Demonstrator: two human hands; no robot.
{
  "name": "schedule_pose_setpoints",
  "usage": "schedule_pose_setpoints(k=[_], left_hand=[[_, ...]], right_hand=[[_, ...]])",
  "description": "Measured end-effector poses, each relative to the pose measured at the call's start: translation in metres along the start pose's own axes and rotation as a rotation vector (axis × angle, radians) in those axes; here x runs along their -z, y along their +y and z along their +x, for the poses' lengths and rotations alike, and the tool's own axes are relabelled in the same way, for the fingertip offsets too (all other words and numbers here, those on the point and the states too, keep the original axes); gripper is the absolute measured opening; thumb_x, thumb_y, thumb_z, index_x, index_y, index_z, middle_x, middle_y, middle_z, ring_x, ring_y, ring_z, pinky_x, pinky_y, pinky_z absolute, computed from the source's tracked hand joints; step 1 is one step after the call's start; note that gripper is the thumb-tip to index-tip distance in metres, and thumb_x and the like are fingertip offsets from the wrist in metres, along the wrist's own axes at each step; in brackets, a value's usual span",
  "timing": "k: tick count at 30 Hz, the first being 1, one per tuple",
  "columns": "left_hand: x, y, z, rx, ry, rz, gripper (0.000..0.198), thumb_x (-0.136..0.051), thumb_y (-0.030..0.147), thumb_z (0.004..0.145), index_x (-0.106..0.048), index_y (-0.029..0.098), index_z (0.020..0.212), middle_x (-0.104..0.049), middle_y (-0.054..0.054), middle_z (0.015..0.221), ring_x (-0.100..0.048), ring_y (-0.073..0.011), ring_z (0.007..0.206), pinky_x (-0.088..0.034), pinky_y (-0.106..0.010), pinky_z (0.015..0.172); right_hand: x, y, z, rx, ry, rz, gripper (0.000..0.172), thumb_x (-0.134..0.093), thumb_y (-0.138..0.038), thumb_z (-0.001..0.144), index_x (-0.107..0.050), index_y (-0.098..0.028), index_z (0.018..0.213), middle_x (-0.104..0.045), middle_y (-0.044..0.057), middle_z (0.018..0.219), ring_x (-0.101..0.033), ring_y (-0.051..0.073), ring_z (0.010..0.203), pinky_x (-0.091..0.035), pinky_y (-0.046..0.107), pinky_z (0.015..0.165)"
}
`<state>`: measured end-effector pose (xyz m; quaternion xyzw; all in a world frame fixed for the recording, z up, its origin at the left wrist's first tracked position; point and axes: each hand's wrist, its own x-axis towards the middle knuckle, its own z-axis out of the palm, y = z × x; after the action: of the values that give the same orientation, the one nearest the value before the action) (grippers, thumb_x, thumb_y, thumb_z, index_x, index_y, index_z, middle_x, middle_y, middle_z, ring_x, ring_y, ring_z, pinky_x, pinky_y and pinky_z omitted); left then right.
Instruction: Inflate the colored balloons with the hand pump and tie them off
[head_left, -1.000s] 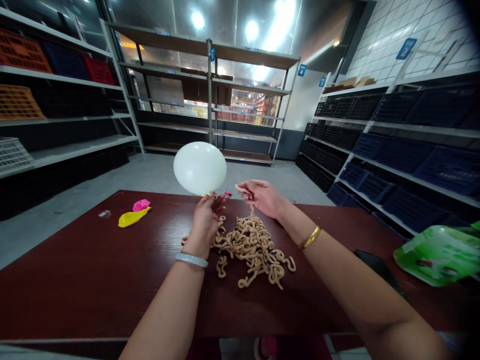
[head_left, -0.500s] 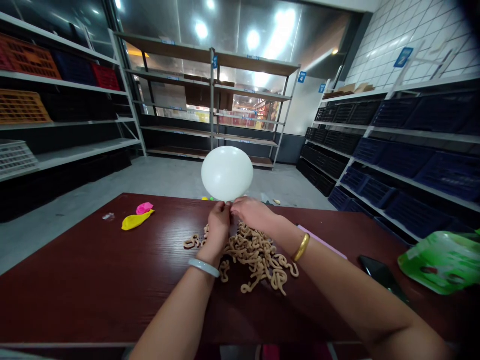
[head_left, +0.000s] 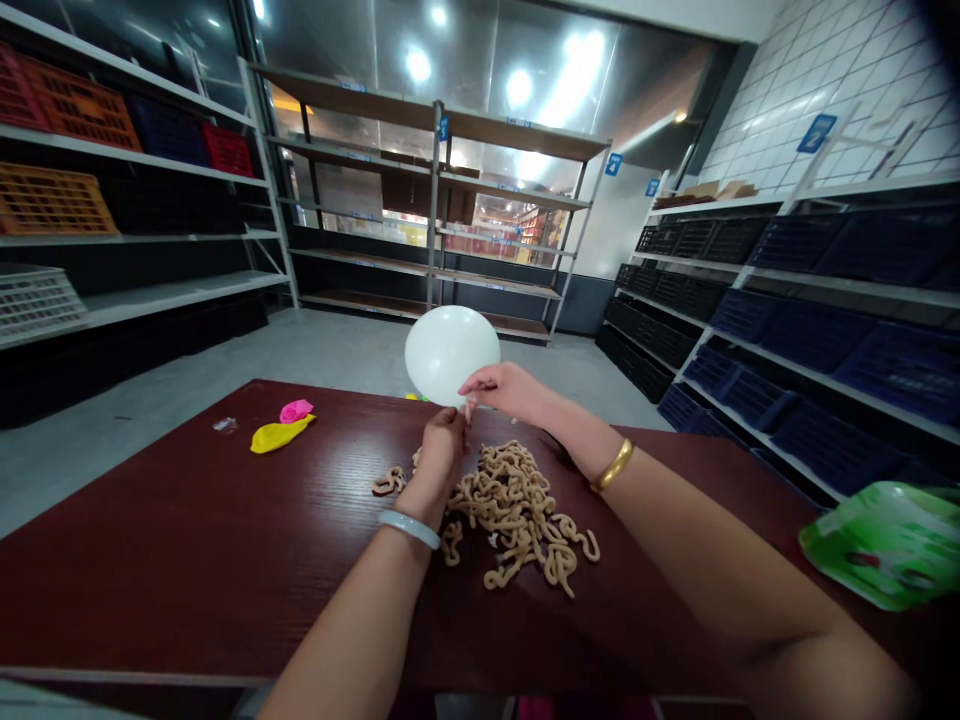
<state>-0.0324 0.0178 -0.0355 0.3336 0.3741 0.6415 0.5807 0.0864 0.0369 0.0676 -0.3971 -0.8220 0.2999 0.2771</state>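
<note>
A round, inflated white balloon [head_left: 451,352] stands above the far edge of the table with its neck pointing down towards me. My left hand [head_left: 444,437] is closed in a pinch on the neck, just under the balloon. Right beside it, at the balloon's lower right, my right hand [head_left: 504,390] has its fingers bent around the neck; the exact grip of its fingertips is partly hidden. Under and between my wrists lies a heap of tan, curly, noodle-like pieces [head_left: 514,500] on the dark red table [head_left: 187,560].
On the table's left lie a flat yellow balloon [head_left: 281,434], a pink balloon [head_left: 296,410] and a small clear scrap [head_left: 224,425]. A green plastic packet [head_left: 885,545] stands at the right. Shelves with blue crates [head_left: 806,360] line the right wall; orange crates [head_left: 56,200] are on the left.
My right hand has risen a little and shifted right, its fingers opening out somewhat beside the neck. My left hand keeps its pinch. The view has moved slightly.
</note>
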Motion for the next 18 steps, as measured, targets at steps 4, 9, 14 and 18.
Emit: schedule_pose_setpoints(k=[4,9,14,18], left_hand=[[-0.003,0.003,-0.004,0.090,-0.058,-0.076,0.015,-0.067,0.020,0.063,-0.056,0.014,0.070,-0.043,0.006,0.052,-0.028,-0.0028,0.037,-0.014,-0.016,0.036],[-0.005,0.008,-0.006,0.163,-0.073,-0.179,0.019,-0.063,0.009,0.059,-0.049,0.017,0.069,-0.043,0.007,0.052,-0.031,-0.0029,0.038,-0.016,-0.014,0.037],[-0.007,0.020,-0.011,0.233,-0.128,-0.252,0.018,-0.060,0.004,0.063,-0.048,0.016,0.069,-0.040,0.007,0.052,-0.027,-0.0012,0.037,-0.013,-0.013,0.036],[-0.014,0.032,-0.022,0.354,-0.270,-0.347,0.014,-0.056,0.002,0.070,-0.050,0.015,0.072,-0.039,0.006,0.055,-0.026,-0.0008,0.037,-0.016,-0.013,0.034]], right_hand=[[-0.005,-0.015,0.011,0.016,-0.086,0.506,0.028,-0.062,-0.026,0.088,-0.068,-0.023,0.115,-0.071,0.006,0.108,-0.063,0.014,0.080,-0.051,0.026,0.066],[-0.003,-0.016,-0.003,-0.015,-0.163,0.612,0.026,-0.067,-0.036,0.086,-0.071,-0.019,0.105,-0.072,0.009,0.103,-0.067,0.018,0.090,-0.053,0.031,0.081],[-0.004,0.026,-0.029,-0.257,-0.078,0.456,0.028,-0.071,-0.039,0.079,-0.068,-0.015,0.066,-0.067,0.004,0.060,-0.059,0.014,0.053,-0.045,0.024,0.048],[-0.026,0.050,-0.035,-0.233,0.015,0.557,0.010,-0.070,-0.028,0.077,-0.069,-0.019,0.075,-0.068,0.000,0.067,-0.062,0.016,0.067,-0.052,0.027,0.064]])
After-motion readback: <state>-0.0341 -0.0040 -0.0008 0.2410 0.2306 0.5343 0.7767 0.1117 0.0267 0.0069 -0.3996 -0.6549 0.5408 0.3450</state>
